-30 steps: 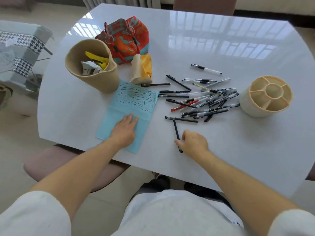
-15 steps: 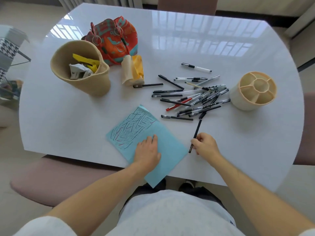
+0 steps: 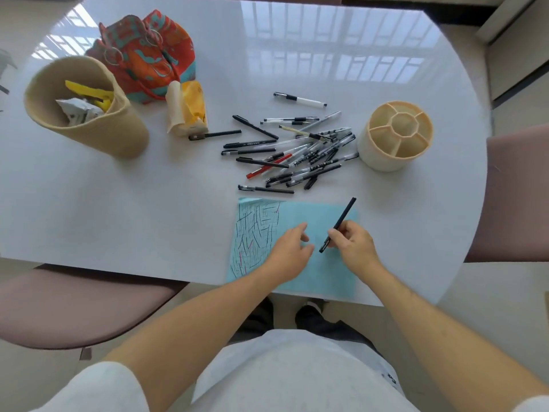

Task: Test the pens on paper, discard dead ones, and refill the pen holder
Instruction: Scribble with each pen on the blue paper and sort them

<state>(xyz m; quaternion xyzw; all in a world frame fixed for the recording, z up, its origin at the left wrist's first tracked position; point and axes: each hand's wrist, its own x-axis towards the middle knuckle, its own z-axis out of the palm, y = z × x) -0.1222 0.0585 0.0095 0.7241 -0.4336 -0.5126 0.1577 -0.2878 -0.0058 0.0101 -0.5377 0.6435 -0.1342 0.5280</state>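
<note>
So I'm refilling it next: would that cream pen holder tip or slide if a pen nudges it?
The cream pen holder looks squat and wide-based, so it probably won't tip. Its compartments are empty and the white table is glossy, so it likely slides easily.

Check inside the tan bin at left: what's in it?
The tan bin holds a yellow piece and crumpled white paper. Anything beneath them is covered; no pens visible.

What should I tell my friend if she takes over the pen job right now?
Right hand holds a black pen over the blue paper; left hand rests open on the paper. The paper already has many test strokes. The pen pile waits behind it. The pen holder at right is empty; the beige bin is at left. Left: test every pen, bin dead ones, refill the holder.
</note>
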